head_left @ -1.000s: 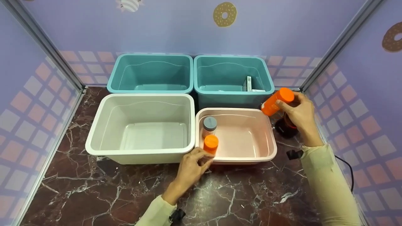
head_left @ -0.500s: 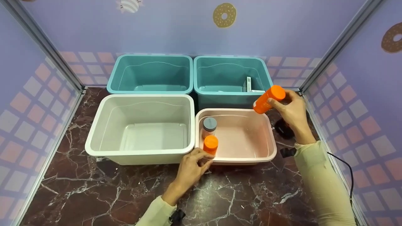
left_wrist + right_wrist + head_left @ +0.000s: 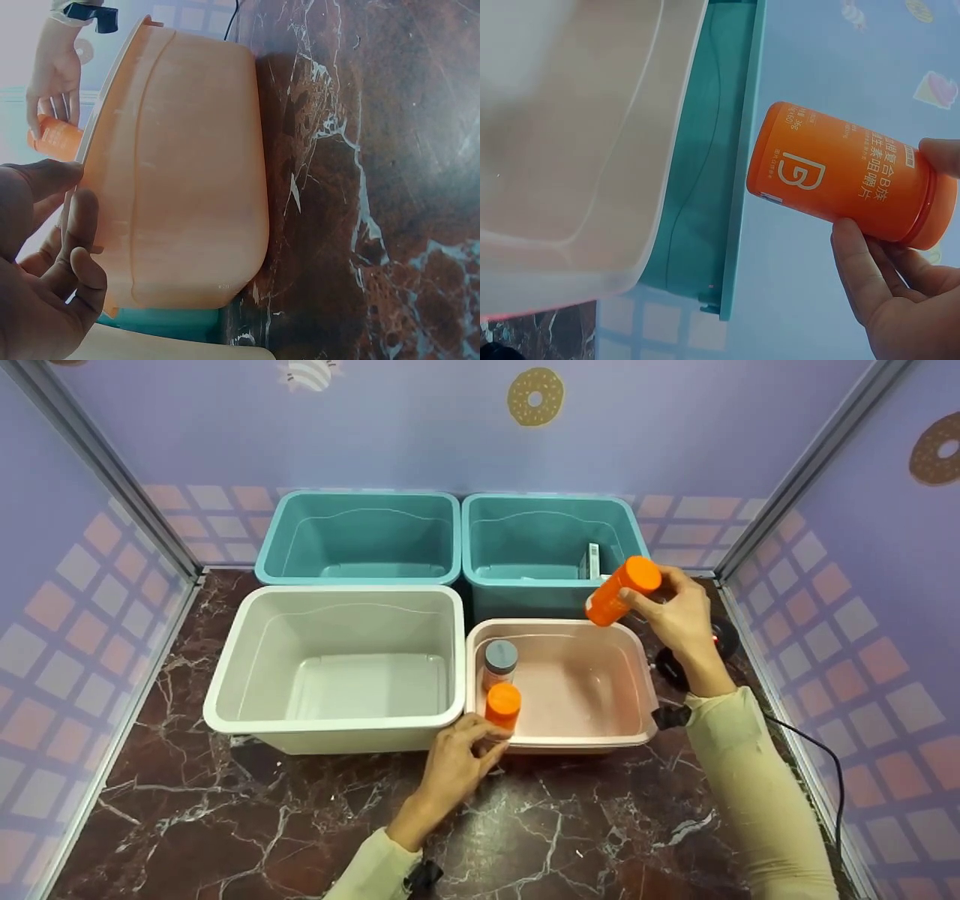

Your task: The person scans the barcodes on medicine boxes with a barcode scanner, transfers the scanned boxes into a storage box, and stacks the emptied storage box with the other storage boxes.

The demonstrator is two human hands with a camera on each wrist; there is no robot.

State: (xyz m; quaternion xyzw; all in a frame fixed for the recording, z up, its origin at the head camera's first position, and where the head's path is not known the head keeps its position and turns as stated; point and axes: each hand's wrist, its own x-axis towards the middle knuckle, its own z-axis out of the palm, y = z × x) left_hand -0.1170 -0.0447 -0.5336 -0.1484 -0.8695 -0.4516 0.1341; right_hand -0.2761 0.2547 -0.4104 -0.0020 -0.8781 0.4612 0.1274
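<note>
In the head view, my right hand [image 3: 679, 611] holds an orange pill bottle [image 3: 622, 591] tilted above the back right rim of the pink bin [image 3: 577, 690]. The right wrist view shows thumb and fingers gripping this pill bottle [image 3: 840, 172] near its cap, its printed label facing the camera. My left hand [image 3: 459, 757] is at the pink bin's front left corner. Up close, its thumb and fingers pinch the rim of that bin [image 3: 187, 172]. Inside, a smaller orange-capped bottle [image 3: 503, 705] stands beside a grey-capped bottle [image 3: 500, 660].
A white bin [image 3: 360, 682] adjoins the pink one on the left. Behind stand two teal bins [image 3: 360, 536]; the right one contains small boxes [image 3: 592, 561]. A dark object [image 3: 670, 667] with a cable lies right of the pink bin.
My right hand has carried the orange pill bottle left and slightly up, from beside the pink bin to over its back right rim. The left hand keeps its place.
</note>
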